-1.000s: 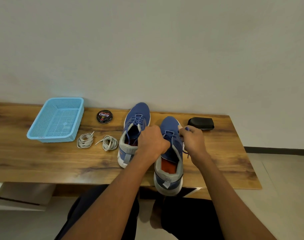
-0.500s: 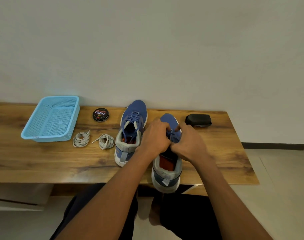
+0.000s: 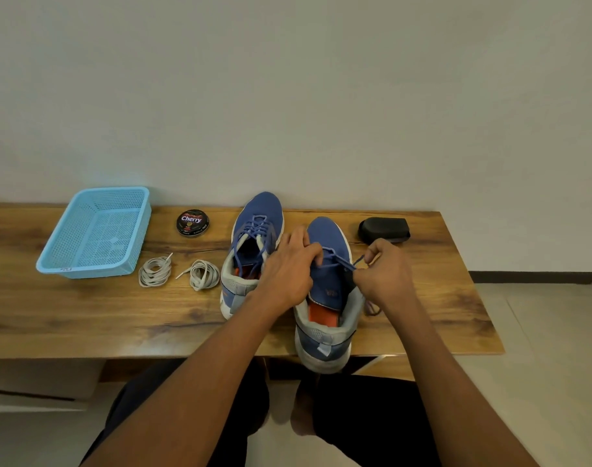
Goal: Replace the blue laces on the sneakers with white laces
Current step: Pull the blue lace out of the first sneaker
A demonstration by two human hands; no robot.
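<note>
Two blue sneakers stand toes-to-wall on the wooden table [image 3: 68, 318]. The left sneaker [image 3: 254, 237] keeps its blue lace threaded. The right sneaker [image 3: 328, 298] sits nearer me, its heel over the table's front edge. My left hand [image 3: 289, 269] rests on the right sneaker's upper, fingers curled at the eyelets and touching the blue lace [image 3: 338, 259]. My right hand [image 3: 383, 276] pinches the blue lace and holds it out to the right of the shoe. Two coiled white laces [image 3: 154, 272] [image 3: 203, 274] lie left of the sneakers.
A light blue mesh basket [image 3: 95, 230] stands at the back left. A round black shoe-polish tin [image 3: 192, 222] sits between basket and sneakers. A black shoe brush [image 3: 383, 229] lies at the back right. My legs are below the table's front edge.
My right hand has moved from the shoe's middle out to the right, drawing the blue lace with it. My left hand stays on the right sneaker.
</note>
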